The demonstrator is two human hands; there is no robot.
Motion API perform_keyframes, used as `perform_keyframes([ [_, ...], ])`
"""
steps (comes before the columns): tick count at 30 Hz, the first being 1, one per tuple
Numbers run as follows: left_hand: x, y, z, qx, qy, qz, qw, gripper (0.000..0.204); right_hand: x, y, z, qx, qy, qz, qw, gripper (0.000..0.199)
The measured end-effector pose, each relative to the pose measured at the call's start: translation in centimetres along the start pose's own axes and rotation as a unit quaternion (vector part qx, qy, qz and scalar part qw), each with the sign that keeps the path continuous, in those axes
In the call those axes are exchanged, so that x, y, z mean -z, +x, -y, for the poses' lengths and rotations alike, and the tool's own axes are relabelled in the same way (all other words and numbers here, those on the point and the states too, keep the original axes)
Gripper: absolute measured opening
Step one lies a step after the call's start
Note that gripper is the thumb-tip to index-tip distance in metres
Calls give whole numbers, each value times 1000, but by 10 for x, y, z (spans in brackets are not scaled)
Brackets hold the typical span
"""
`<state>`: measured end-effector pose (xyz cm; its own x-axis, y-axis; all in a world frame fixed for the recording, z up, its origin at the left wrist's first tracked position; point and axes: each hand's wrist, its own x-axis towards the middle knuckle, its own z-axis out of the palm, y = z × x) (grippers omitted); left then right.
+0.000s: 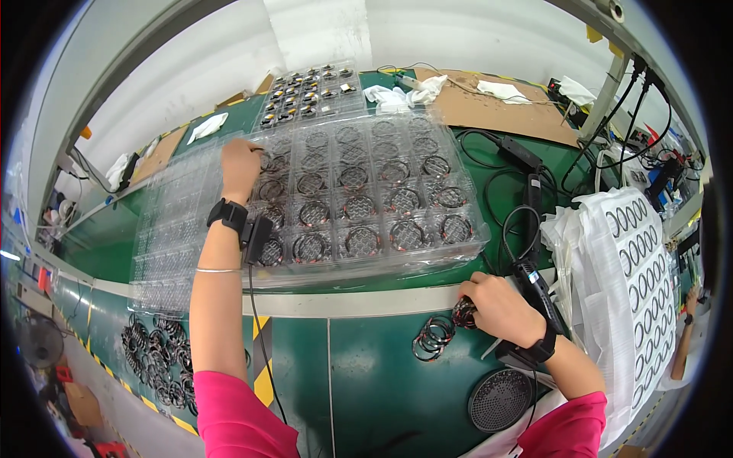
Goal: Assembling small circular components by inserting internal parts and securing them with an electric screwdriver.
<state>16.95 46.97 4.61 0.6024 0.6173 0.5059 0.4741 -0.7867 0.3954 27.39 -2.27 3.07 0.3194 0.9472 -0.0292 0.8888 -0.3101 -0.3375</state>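
Note:
A clear plastic tray [372, 191] with rows of compartments lies in front of me, and thin black-and-red wire rings [363, 241] sit in many of them. My left hand [240, 166] reaches to the tray's left column, its fingers drawn together over a compartment; what they pinch, if anything, is hidden. Lower right, at the bench's front edge, my right hand [500, 309] is closed around a bunch of wire rings [463, 312]. Just left of that bunch, a few loose wire rings [433, 338] lie on the green surface.
More clear trays [172, 221] are stacked at left. A pile of wire rings [158, 362] lies lower left. White sheets with black rings [637, 267] stand at right, beside black cables and a handheld device [534, 286]. A round perforated black disc [500, 400] sits below my right hand.

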Motion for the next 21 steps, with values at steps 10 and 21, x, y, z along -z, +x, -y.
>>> perform_keyframes([
  [10,-15,-3,-76,66,-217,79,971,12,-4,3,1,6,27,-8,1000,29],
  [21,33,-5,21,182,-36,11,983,36,38,9,13,5,248,-79,966,33],
])
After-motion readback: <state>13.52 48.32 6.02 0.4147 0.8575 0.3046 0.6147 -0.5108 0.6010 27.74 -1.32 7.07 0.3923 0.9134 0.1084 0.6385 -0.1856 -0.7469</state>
